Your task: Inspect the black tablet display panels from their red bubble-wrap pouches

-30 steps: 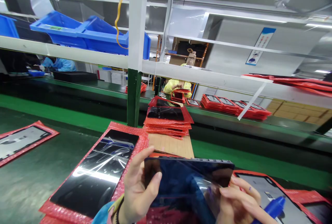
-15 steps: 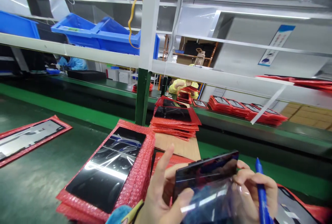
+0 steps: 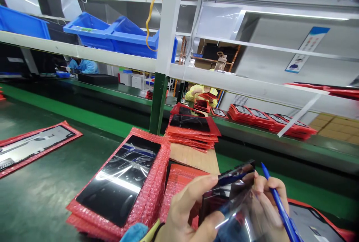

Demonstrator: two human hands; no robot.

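Observation:
A dark glossy display panel (image 3: 209, 201) is held tilted at the lower right, with my left hand (image 3: 183, 210) closed on its left end, fingers on the top edge and thumb on the front. Clear protective film (image 3: 244, 216) hangs bent away from its face. My right hand (image 3: 263, 197) pinches the film near the panel's upper right corner. That same hand also keeps a blue pen (image 3: 277, 199) between its fingers, tip pointing up. Left of my hands, another black panel (image 3: 120, 178) lies on a stack of red bubble-wrap sleeves (image 3: 157, 186).
More panels on red sleeves (image 3: 193, 137) are piled ahead on a wooden board (image 3: 196, 156). A silver-backed panel (image 3: 311, 223) lies at right, another (image 3: 42, 143) at left. A green post (image 3: 158, 104) rises midway. Beyond the bench is a person in yellow (image 3: 196, 92).
The film has bent further off the panel, and the panel has tilted more. My right hand with the pen has shifted slightly left. The whole view has drifted a little.

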